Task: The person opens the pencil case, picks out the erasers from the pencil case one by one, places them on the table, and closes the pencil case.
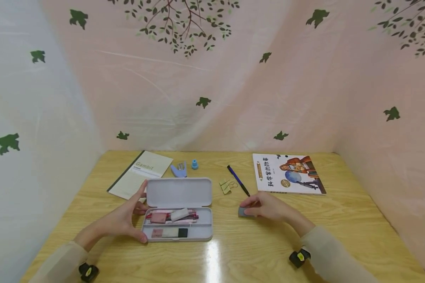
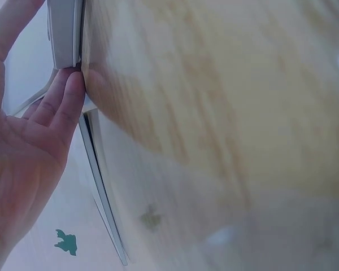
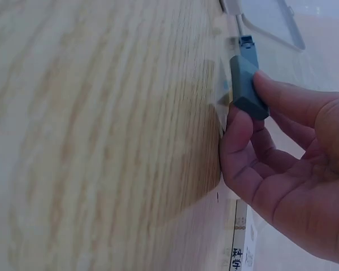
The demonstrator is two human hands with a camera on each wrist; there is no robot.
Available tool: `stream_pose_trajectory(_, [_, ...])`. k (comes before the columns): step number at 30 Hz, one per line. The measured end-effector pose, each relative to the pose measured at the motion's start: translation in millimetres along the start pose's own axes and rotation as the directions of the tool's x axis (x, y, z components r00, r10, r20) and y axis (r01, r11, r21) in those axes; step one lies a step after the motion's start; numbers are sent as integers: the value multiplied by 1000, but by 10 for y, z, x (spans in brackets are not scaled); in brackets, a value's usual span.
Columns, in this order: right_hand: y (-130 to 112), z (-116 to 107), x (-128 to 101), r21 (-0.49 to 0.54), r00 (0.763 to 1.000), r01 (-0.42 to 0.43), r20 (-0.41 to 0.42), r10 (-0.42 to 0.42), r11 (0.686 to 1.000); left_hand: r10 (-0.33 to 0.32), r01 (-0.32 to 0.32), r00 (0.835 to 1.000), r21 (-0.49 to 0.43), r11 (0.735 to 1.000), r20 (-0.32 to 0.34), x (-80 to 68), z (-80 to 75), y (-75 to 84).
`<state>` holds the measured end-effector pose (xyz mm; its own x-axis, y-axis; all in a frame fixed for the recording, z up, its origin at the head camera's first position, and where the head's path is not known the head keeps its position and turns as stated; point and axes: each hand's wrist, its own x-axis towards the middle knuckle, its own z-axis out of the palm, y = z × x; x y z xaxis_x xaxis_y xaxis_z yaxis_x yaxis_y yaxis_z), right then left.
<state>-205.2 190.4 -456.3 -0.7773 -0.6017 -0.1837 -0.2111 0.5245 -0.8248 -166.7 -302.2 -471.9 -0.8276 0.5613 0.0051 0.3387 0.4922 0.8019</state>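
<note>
An open white pencil case (image 1: 202, 232) lies with its lid (image 1: 178, 192) tilted back. Inside are several pens and pencils (image 1: 189, 222), a pink eraser (image 1: 158, 218), a white eraser (image 1: 179, 214) and, in the near compartment, a pink, white and black block (image 1: 170, 233). My left hand (image 1: 122, 220) spreads along the case's left side, thumb by the near corner and forefinger by the lid. In the left wrist view two extended fingertips (image 2: 73, 90) touch the case's corner. With thumb and fingers, my right hand (image 1: 269, 206) pinches a small blue-grey eraser (image 3: 246, 87) close over the table.
Behind the case lie a Gambit notebook (image 1: 145, 169), a blue hole punch (image 1: 179, 169) and a small blue cylinder (image 1: 194, 164). Yellow binder clips (image 1: 226, 186) and a blue-black pen (image 1: 238, 180) lie right of the lid. A picture book (image 1: 290, 175) lies at the back right.
</note>
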Motion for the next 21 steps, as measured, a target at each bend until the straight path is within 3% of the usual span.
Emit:
stream_pose_trajectory(11, [33, -25, 16, 46, 1000, -25, 4, 25, 999, 10, -10, 1000, -8, 1000, 7, 9, 12, -2])
stream_pose_trajectory(21, [69, 15, 49, 22, 999, -7, -43, 8, 1000, 5, -5, 1000, 13, 1000, 8, 18, 3, 11])
